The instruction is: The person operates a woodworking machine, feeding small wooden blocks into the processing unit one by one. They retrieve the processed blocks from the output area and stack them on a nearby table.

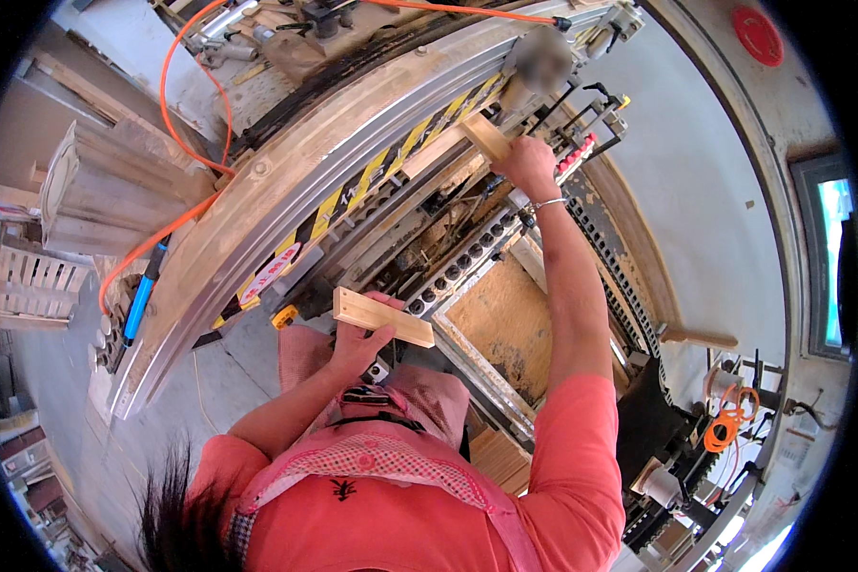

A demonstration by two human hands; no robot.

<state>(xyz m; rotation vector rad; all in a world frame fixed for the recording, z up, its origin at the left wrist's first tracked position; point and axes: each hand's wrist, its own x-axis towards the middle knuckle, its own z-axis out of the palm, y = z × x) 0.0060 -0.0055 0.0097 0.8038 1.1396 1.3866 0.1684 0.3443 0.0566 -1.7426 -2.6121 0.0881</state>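
My left hand (357, 351) is closed around a short, pale wooden block (381, 317), held in front of my apron with small dark marks near its one end. Stretched far out to the upper right, my right hand (529, 164) grips a second wooden piece (486, 138) at its near end, over the machine. Beside that piece lies another light wooden strip (434, 154), along a yellow-and-black striped edge (381, 172). Whether the two pieces touch I cannot tell. The fingertips of my right hand are partly hidden.
A row of black round knobs (462, 259) runs along a rail below my right hand. Nearer me sits a sawdust-covered panel (500, 324). A curved metal rail (248, 205) crosses the left, with an orange hose (162, 234) and a blue-handled tool (143, 296) on it.
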